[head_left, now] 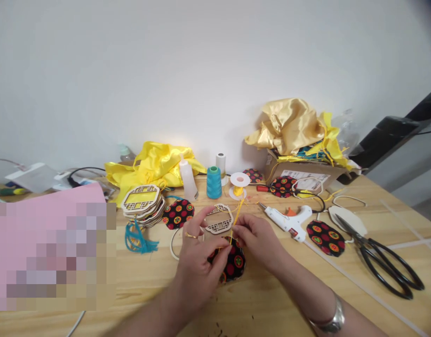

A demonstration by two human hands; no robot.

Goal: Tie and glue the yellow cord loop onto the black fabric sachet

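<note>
A yellow cord runs down from a white spool to my two hands. My left hand pinches the cord between thumb and index finger, the other fingers raised. Just right of it, my right hand grips the same cord a little higher up. Under my hands lies a black patterned fabric piece with red and orange round motifs, partly covered by the left hand. Beyond them a wooden lattice frame rests on the table, its left edge behind my left fingers.
Scissors and a white glue gun lie to the right. Stacked lattice frames, a blue tassel and yellow satin are at left. A teal thread cone stands behind. A cardboard box holds fabric.
</note>
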